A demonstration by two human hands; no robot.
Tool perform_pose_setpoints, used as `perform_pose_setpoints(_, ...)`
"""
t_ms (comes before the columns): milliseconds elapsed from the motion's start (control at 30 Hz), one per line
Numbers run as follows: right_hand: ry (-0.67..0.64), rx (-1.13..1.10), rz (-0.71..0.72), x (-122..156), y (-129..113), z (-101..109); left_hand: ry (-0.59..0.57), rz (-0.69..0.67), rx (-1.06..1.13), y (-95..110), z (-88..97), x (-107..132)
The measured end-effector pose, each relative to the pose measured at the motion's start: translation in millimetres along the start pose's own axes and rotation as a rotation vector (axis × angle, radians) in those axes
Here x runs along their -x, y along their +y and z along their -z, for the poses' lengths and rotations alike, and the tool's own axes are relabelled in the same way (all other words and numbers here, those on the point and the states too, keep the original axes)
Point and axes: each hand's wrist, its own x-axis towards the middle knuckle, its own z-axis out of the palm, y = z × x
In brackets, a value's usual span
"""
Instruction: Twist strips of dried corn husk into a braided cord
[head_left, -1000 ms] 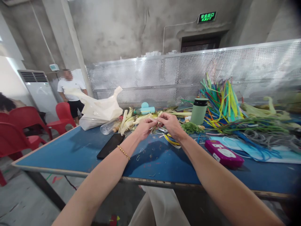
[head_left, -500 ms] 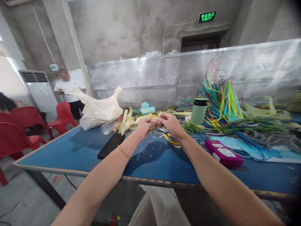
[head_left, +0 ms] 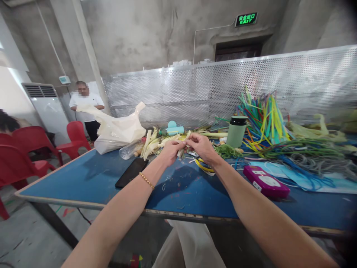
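Note:
Over the middle of the blue table (head_left: pixel 92 182), my left hand (head_left: pixel 170 152) and my right hand (head_left: pixel 202 146) meet fingertip to fingertip. Both are closed in a pinch on a thin pale strip of corn husk (head_left: pixel 180 153), whose ends poke out above and below the fingers. How the strip is folded or joined cannot be made out. Loose pale corn husks (head_left: pixel 151 144) lie just left of and behind my hands. Below my right hand is a yellow and white loop of cord (head_left: pixel 205 166), partly covered by the hand.
Left: a black phone (head_left: pixel 131 173), a clear bottle (head_left: pixel 126 152) and a white plastic bag (head_left: pixel 119 128). Right: a green tumbler (head_left: pixel 236 132), a purple box (head_left: pixel 266 181), blue masks (head_left: pixel 295 175) and bundled coloured strips (head_left: pixel 267 119). A person (head_left: pixel 87 102) stands beyond red chairs (head_left: pixel 75 134).
My hands stay nearly in place while the fingers shift slightly; more of the pale strip shows above and below them. The standing person has moved a little right, hands now in front.

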Motion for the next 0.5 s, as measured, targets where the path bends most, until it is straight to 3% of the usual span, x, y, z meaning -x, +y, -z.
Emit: perform_pose_setpoints(500, 0.162, 0.008, -0.060, -1.4, 0.3, -10.2, 0.060, -0.085, -0.093, -5.8, -3.0, -2.1)
